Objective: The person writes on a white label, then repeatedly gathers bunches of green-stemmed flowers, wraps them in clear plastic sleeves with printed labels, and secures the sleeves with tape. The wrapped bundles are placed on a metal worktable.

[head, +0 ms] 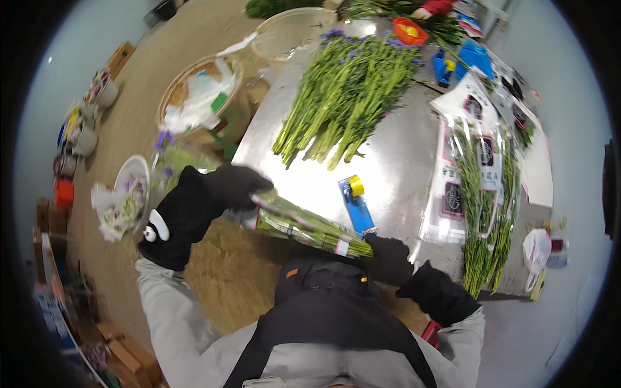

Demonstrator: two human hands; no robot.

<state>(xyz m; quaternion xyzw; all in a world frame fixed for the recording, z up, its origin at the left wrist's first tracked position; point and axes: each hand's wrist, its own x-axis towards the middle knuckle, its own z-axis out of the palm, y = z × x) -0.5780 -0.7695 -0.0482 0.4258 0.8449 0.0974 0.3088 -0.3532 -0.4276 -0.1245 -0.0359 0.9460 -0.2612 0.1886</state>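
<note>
My left hand (237, 186), in a black glove, is closed on the upper part of a clear-sleeved flower bunch (301, 225); purple blooms show beyond the wrist. The stem ends of that bunch are in my right hand (388, 257), also gloved. It lies slantwise before my apron, at the table's near edge. Just beyond it on the steel table (402, 145) rests a blue tape dispenser (356, 206) with a yellow roll. Loose purple-flowered stems (349, 97) lie in a wide pile farther back.
Printed clear sleeves (444, 194) and wrapped green bunches (485, 208) lie on the right. Left of the table stand a bin with plastic bags (199, 97) and a white bucket of flowers (131, 189). At the back are a red basket (410, 31) and another person's hand (421, 13).
</note>
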